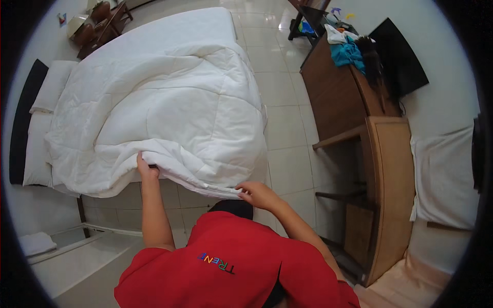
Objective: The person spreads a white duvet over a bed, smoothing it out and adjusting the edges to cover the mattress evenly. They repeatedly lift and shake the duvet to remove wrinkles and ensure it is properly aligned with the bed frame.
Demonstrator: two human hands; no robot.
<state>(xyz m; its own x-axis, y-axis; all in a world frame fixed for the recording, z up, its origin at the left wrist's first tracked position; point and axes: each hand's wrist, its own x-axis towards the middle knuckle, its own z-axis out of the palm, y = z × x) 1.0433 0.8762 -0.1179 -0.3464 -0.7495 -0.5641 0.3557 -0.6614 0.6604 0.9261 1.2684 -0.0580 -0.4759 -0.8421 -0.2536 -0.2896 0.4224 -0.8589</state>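
A white quilted duvet [181,111] lies rumpled over a bed, its near side bunched into folds. My left hand [147,165] grips the near edge of it, thumb up, with a small dark thing at the wrist or palm that I cannot make out. Farther right, the fingers of my right hand [255,194] pinch the same edge close to the bed's near right corner. Between both hands the edge hangs in a layered fold. Two white pillows [38,150] rest against the dark headboard [26,123] at the left.
Pale floor tiles [283,127] run between the bed and a brown wooden cabinet [335,92]. Blue and white cloths [346,54] and a dark duster lie on top, beside a flat television [400,57]. A wooden desk [393,192] stands at the right, a side table with lamps [102,32] beyond the bed.
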